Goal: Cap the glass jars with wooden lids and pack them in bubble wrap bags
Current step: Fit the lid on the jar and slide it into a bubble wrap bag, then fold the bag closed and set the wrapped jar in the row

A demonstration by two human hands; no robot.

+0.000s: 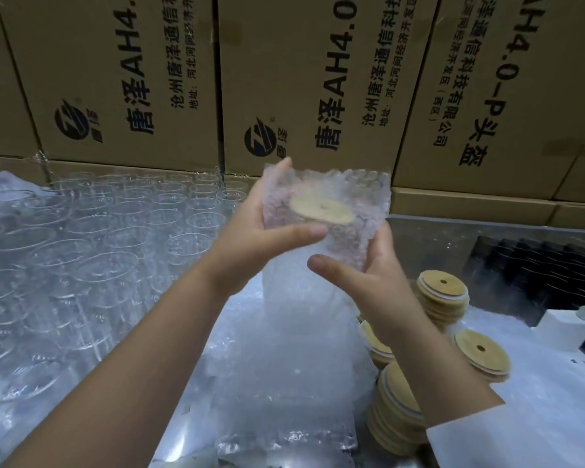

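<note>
I hold a glass jar with a round wooden lid [321, 211] inside a bubble wrap bag [358, 194], raised above the table. My left hand [250, 231] grips the bag's left side, thumb across its front. My right hand [368, 275] holds it from below and the right, thumb pointing left. The lid shows through the bag's open top. Several uncapped glass jars [92, 238] stand in rows on the left. Stacks of wooden lids [443, 295] lie to the right, and another stack of lids [395, 410] sits nearer me.
A pile of bubble wrap bags [284, 383] lies under my hands. Printed cardboard boxes [132, 79] form a wall behind the table. A black tray [537, 265] and a white box [561, 329] sit at the right.
</note>
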